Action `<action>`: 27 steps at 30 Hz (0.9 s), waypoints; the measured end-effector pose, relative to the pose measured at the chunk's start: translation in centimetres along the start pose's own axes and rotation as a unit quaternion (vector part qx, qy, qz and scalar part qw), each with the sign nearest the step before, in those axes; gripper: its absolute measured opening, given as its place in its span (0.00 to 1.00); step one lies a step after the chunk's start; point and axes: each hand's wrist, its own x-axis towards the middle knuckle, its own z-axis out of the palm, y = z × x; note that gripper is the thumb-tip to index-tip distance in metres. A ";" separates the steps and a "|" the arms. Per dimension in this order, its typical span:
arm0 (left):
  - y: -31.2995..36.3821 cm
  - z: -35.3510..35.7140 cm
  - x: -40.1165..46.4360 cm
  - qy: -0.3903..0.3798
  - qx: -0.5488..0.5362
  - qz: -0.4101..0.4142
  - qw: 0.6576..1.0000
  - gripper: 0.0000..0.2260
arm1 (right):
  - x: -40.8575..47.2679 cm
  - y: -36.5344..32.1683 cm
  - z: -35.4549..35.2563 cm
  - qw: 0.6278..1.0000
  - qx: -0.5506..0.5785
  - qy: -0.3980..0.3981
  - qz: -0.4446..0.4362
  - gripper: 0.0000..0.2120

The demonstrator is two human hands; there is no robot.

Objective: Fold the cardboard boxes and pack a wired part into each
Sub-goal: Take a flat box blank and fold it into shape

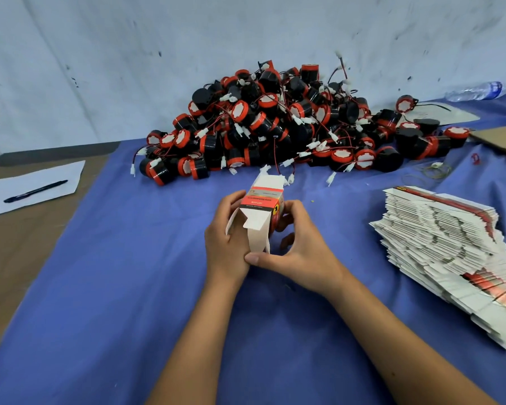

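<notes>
1. Left hand (225, 241) and right hand (298, 247): fingers of both grasp a half-folded cardboard box (260, 211), flaps open, above the blue table (129, 287).
2. Pile of wired parts (289, 124) behind the box.
3. Stack of flat boxes (444, 244) lies to the right.

Packing workshop, heaped wired parts (278, 124), flat boxes (438, 238)

Two bare forearms, no sleeves; left grip (227, 244), right grip (301, 252) ungloved.
</notes>
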 end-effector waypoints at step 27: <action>1.7 -0.9 0.2 -0.094 -0.240 -0.175 0.950 0.35 | 0.0 -1.6 -1.0 0.964 0.201 -0.157 0.072 0.33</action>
